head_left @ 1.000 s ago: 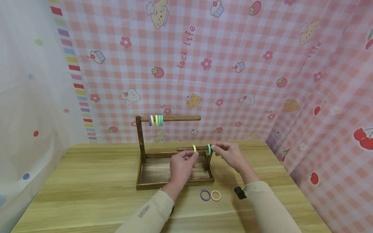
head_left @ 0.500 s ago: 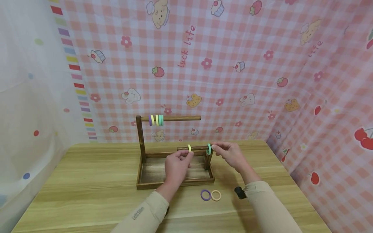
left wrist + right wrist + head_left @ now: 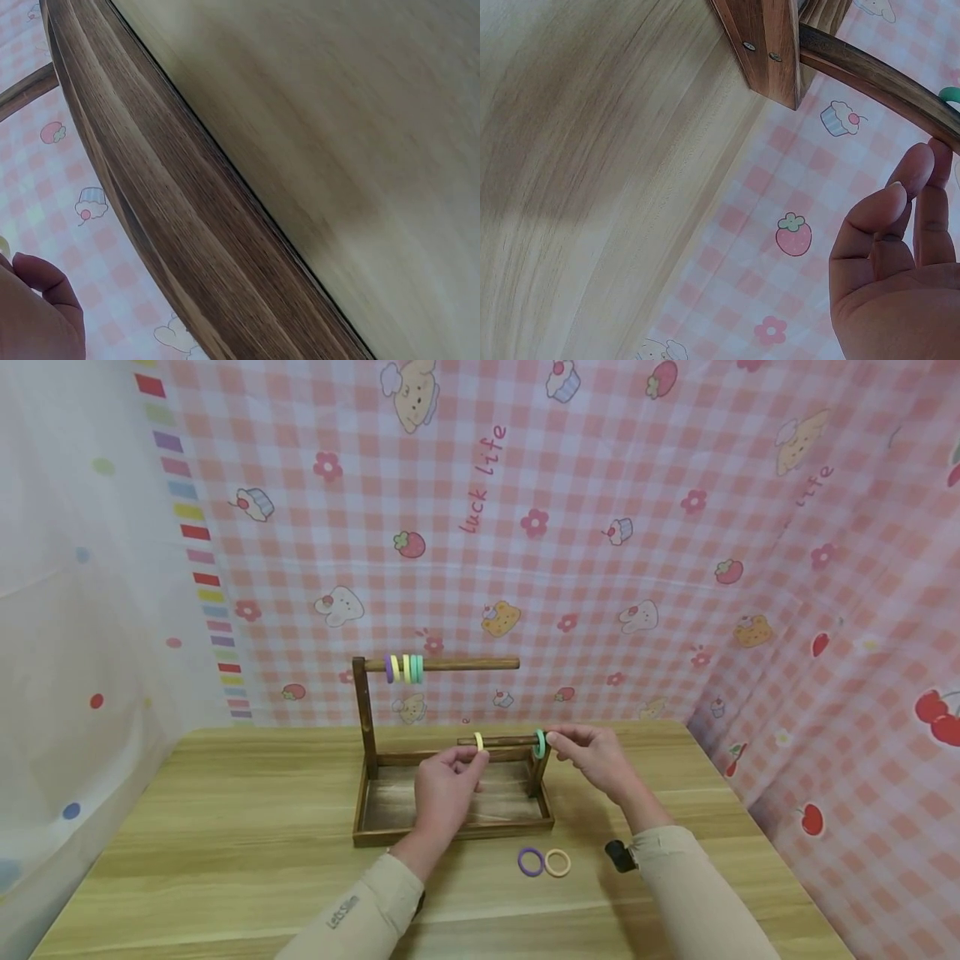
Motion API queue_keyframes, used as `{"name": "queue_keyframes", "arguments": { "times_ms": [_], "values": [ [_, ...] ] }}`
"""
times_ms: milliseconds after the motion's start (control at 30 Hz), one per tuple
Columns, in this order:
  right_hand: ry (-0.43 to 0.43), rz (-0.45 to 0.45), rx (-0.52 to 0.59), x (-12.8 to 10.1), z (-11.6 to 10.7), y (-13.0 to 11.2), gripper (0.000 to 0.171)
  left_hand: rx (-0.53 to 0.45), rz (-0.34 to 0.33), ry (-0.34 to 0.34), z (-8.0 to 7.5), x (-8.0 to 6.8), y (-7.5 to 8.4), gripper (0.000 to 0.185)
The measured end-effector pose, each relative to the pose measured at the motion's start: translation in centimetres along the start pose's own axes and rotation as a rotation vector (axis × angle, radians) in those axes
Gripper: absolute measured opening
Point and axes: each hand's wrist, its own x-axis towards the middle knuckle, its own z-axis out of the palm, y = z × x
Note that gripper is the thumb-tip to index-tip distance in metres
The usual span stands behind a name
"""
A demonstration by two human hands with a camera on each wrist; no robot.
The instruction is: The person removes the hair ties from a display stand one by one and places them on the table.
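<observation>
Pinches with the left hand (image 3: 447, 787) an upright yellow ring (image 3: 480, 742), facing nine o'clock, around the lower rod (image 3: 510, 741), itself lying nine-to-three, near the nine-o'clock tip. Puts the right hand (image 3: 597, 760) at the three-o'clock post (image 3: 537, 778); cannot tell whether gripping. Leaves bare rod before the green ring (image 3: 542, 745). Shows barely a sliver of yellow to the left wrist view.

The rack (image 3: 364, 718) is dark brown, its rings (image 3: 407, 669) yellow, green and purple, the cloth (image 3: 480, 568) checked pink and white.

The left hand (image 3: 446, 785) pinched a yellow ring (image 3: 480, 742) around the lower rod (image 3: 510, 742); the right hand (image 3: 596, 758) touched the post (image 3: 536, 781) beside a green ring (image 3: 541, 743). Five rings (image 3: 407, 669) circled the upper rod (image 3: 472, 664); a purple ring (image 3: 520, 862) and an orange ring (image 3: 568, 863) lay nearby.
</observation>
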Motion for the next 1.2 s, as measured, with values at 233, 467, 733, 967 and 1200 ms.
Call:
{"name": "queue_keyframes", "arguments": {
  "times_ms": [233,467,733,967,1200],
  "values": [
    [0.001,0.001,-0.005,0.0,0.0,-0.1,0.040,0.014,-0.007,0.007,-0.5,0.0,0.0,0.018],
    [0.002,0.011,-0.002,-0.1,0.0,-0.2,0.040,-0.006,0.009,0.007,-1.0,-0.1,-0.1,0.018],
    [-0.001,0.017,0.005,-0.1,0.0,-0.2,0.041,-0.002,0.010,0.006,-1.6,0.1,-0.5,0.017],
    [-0.011,0.024,0.007,0.0,0.1,0.0,0.040,-0.018,0.002,0.005,-2.6,0.0,-0.8,0.015],
    [-0.009,0.018,-0.006,0.0,0.0,0.0,0.040,-0.009,-0.005,0.007,-3.5,0.2,-1.1,0.017]
  ]
}}
